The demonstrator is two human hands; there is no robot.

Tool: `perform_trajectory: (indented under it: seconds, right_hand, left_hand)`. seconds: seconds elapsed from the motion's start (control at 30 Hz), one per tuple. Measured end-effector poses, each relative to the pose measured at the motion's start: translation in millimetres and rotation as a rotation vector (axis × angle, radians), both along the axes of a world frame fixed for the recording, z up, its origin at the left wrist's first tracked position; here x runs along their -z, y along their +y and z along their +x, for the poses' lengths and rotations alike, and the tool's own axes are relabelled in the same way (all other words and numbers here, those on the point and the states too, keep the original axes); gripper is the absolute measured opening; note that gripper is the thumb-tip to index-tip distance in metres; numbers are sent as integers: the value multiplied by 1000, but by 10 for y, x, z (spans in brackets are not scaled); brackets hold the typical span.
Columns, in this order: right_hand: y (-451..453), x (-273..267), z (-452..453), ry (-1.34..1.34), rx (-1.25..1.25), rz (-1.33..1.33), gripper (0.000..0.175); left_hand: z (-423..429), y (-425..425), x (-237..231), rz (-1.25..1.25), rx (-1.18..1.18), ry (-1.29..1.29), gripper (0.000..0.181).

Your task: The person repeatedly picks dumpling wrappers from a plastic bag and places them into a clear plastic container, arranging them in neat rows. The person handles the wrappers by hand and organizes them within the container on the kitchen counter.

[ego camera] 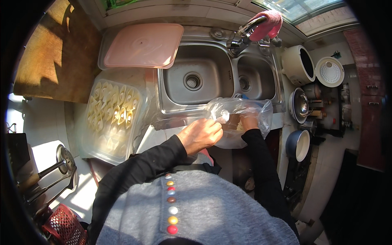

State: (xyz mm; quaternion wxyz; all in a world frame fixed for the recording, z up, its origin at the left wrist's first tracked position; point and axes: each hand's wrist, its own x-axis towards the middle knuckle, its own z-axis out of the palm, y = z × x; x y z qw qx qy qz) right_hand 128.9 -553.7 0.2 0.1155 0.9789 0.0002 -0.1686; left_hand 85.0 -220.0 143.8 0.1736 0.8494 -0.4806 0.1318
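Observation:
In front of me, a clear plastic bag (229,137) hangs at the front edge of the sink. My left hand (200,136) is closed on the bag's gathered left edge. My right hand (249,121) reaches inside the bag, its fingers largely hidden by plastic; something pale shows beside it, but whether it is gripped I cannot tell. To the left, a clear plastic container (82,144) holds rows of pale folded dough pieces (105,113), which look like wrapped dumplings or wontons.
A pink plastic lid (144,46) overlaps the left rim of the double steel sink (199,55). A pink cloth (269,24) drapes the faucet (240,43). Right are a rice cooker (297,65) and a blue pot (298,145); left, a wooden board (55,55) and a slotted skimmer (65,159).

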Motion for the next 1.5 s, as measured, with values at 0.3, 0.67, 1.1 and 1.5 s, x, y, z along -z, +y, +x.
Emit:
perform_trajectory:
  seconds: [0.3, 0.67, 1.1, 1.5]
  right_hand:
    - [-79, 151, -62, -338, 245, 661, 34]
    - [224, -478, -249, -265, 356, 803, 18]
    - [1159, -2379, -731, -223, 361, 1092, 14]
    - [2335, -2413, -325, -88, -93, 1279, 7]
  left_hand:
    - [22, 60, 37, -19, 15, 113, 15]
    - [23, 83, 126, -151, -2, 262, 11]
    - [-69, 96, -194, -655, -227, 766, 37]
    - [-295, 803, -63, -1461, -208, 1510, 34]
